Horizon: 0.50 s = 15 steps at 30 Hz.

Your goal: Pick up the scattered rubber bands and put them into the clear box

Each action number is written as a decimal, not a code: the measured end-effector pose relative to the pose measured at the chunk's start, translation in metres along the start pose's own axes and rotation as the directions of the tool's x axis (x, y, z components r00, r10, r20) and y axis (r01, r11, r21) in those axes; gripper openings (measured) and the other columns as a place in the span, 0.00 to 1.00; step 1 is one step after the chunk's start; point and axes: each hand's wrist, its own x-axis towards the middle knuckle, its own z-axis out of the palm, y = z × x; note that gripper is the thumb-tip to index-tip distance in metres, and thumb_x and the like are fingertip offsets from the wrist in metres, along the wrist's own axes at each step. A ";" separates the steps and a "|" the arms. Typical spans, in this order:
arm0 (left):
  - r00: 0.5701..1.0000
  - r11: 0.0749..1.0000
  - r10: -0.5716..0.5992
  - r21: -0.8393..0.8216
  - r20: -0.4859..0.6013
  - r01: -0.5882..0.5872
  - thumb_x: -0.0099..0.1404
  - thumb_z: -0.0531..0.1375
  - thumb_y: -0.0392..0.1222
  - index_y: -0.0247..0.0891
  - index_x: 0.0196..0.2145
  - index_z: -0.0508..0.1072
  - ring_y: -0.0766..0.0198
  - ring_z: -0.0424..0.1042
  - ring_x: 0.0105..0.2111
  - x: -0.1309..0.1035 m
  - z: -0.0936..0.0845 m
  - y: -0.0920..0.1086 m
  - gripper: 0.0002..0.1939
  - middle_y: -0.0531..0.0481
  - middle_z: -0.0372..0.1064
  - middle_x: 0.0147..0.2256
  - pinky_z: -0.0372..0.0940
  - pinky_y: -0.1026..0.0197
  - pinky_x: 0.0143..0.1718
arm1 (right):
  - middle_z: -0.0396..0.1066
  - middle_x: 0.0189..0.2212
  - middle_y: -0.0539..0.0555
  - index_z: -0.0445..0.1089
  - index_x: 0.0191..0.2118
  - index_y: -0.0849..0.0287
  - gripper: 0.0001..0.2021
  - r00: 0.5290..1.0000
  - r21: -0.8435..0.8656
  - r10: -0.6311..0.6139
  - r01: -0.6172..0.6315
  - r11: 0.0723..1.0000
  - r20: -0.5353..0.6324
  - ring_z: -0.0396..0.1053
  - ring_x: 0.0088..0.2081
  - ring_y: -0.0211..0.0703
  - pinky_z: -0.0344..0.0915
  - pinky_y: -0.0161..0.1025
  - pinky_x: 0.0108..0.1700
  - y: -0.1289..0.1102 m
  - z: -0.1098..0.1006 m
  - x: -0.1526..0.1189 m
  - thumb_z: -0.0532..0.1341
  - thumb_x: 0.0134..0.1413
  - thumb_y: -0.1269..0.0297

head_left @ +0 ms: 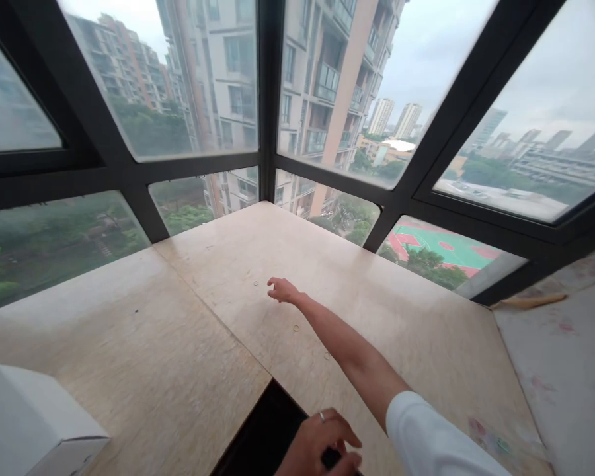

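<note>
My right hand reaches far out over the pale stone sill, its fingers curled with the thumb and forefinger a little apart and nothing visible between them. Just left of its fingertips lies a small thin ring. Two more such rings are on the stone nearer to me, one below the wrist and another beside the forearm. At the bottom, my left hand, wearing a silver ring, is bent over a black flat object. A small dark thing shows by its fingers; whether they grip it is unclear.
A white box stands at the lower left. The stone sill has a seam and a small dark speck. Dark window frames meet at the far corner. At the lower right lies a clear plastic piece with coloured print.
</note>
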 end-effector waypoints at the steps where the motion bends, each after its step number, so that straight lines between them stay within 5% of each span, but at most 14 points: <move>1: 1.000 1.000 -0.012 0.001 -0.001 0.012 0.64 0.56 0.41 0.39 0.34 0.72 0.63 0.68 0.31 0.011 0.001 -0.010 0.06 0.48 0.69 0.31 0.65 0.60 0.35 | 0.71 0.40 0.54 0.64 0.52 0.62 0.17 1.000 -0.036 0.004 -0.003 0.999 0.006 0.71 0.35 0.40 0.70 0.42 0.39 -0.005 0.002 0.010 0.58 0.61 0.59; 8: 0.958 0.971 -0.231 -0.094 -0.170 0.218 0.59 0.53 0.32 0.37 0.36 0.70 0.66 0.68 0.32 0.047 0.000 -0.069 0.08 0.50 0.69 0.33 0.63 0.64 0.35 | 0.67 0.47 0.57 0.64 0.53 0.61 0.17 0.996 -0.245 -0.006 0.027 0.969 0.085 0.69 0.45 0.45 0.68 0.48 0.45 -0.030 0.013 0.053 0.58 0.61 0.61; 15: 0.877 0.929 -0.232 0.172 -0.420 0.328 0.62 0.51 0.33 0.38 0.33 0.69 0.65 0.68 0.27 0.064 0.019 -0.087 0.08 0.50 0.69 0.29 0.59 0.63 0.30 | 0.67 0.48 0.57 0.66 0.50 0.62 0.14 0.990 -0.276 -0.013 0.051 0.960 0.138 0.68 0.47 0.46 0.66 0.50 0.48 -0.028 0.019 0.065 0.58 0.61 0.60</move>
